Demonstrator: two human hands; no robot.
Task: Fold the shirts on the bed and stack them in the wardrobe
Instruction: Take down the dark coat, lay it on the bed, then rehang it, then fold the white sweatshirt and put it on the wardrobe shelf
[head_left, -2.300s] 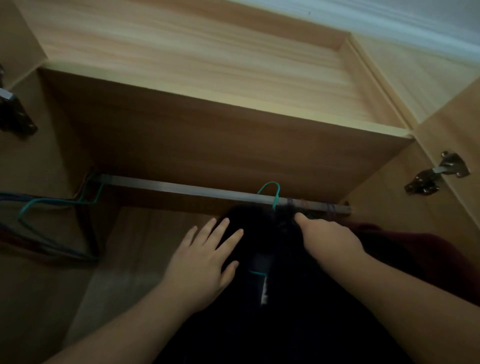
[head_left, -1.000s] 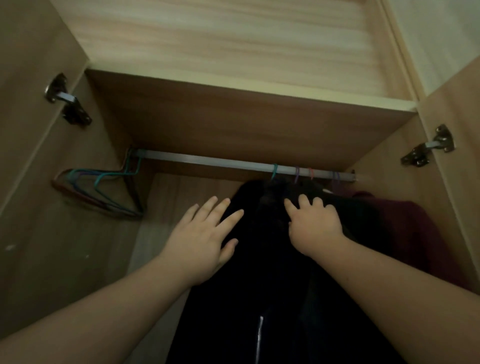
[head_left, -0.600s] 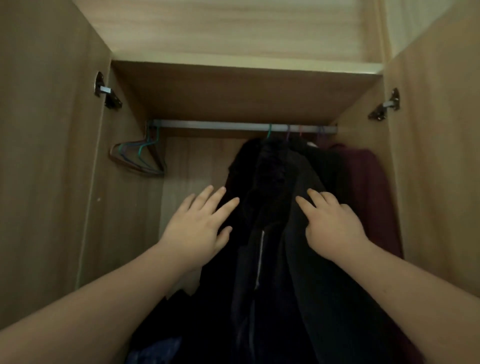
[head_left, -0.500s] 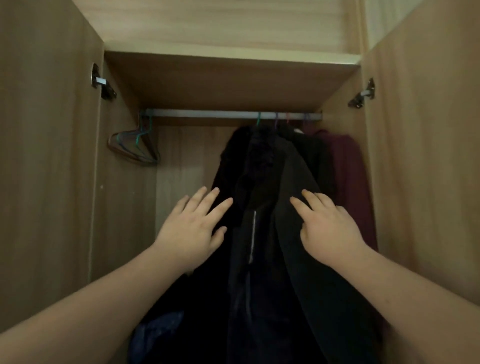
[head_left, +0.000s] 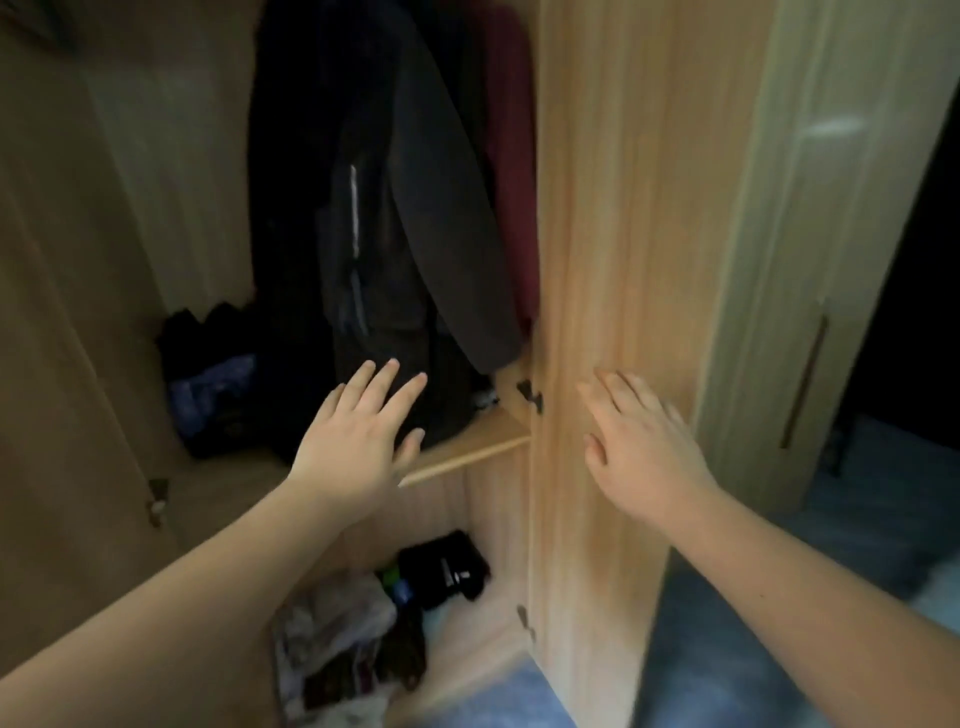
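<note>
I face an open wooden wardrobe. Dark jackets (head_left: 395, 218) and a maroon garment (head_left: 511, 156) hang inside it. My left hand (head_left: 358, 441) is spread in the air before the lower hems of the jackets and holds nothing. My right hand (head_left: 636, 444) lies flat, fingers apart, on the open right door (head_left: 623, 208). A pile of dark and blue clothes (head_left: 213, 384) sits on the wardrobe shelf (head_left: 467, 452). No bed and no shirts to fold are in view.
Below the shelf, a lower compartment holds crumpled light and patterned cloth (head_left: 337, 654) and a black item (head_left: 447, 566). The left door (head_left: 57, 364) stands open. A pale second wardrobe door with a long handle (head_left: 802, 384) is on the right. The floor (head_left: 779, 597) is blue.
My view has dropped from the hanging rail to the shelf and lower compartment. My right hand has left the black jacket and now rests on the right door. My left hand has lowered.
</note>
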